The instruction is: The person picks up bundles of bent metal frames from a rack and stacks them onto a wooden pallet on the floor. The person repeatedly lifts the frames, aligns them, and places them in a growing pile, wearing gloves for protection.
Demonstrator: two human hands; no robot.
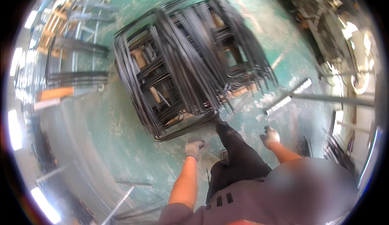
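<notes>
A tall stack of dark metal bar frames with rounded corners [184, 63] lies on the green floor in front of me, with bits of wooden pallet [243, 90] showing beneath. My left hand [194, 149], in a pale glove with dark fingertips, hangs just short of the stack's near edge. Its fingers are curled in, and I see nothing in them. Farther right, my right hand [270, 137] wears a similar glove. Its thumb stands apart from loosely bent fingers, with nothing held. Neither hand touches the stack. The picture is somewhat smeared by motion.
A metal stand with a long bar [332, 99] juts in from the right. Machinery [324, 26] lines the far right. At left stand a rack with more dark frames [77, 77] and wooden pallets [54, 24]. Thin metal bars [121, 202] lie at lower left.
</notes>
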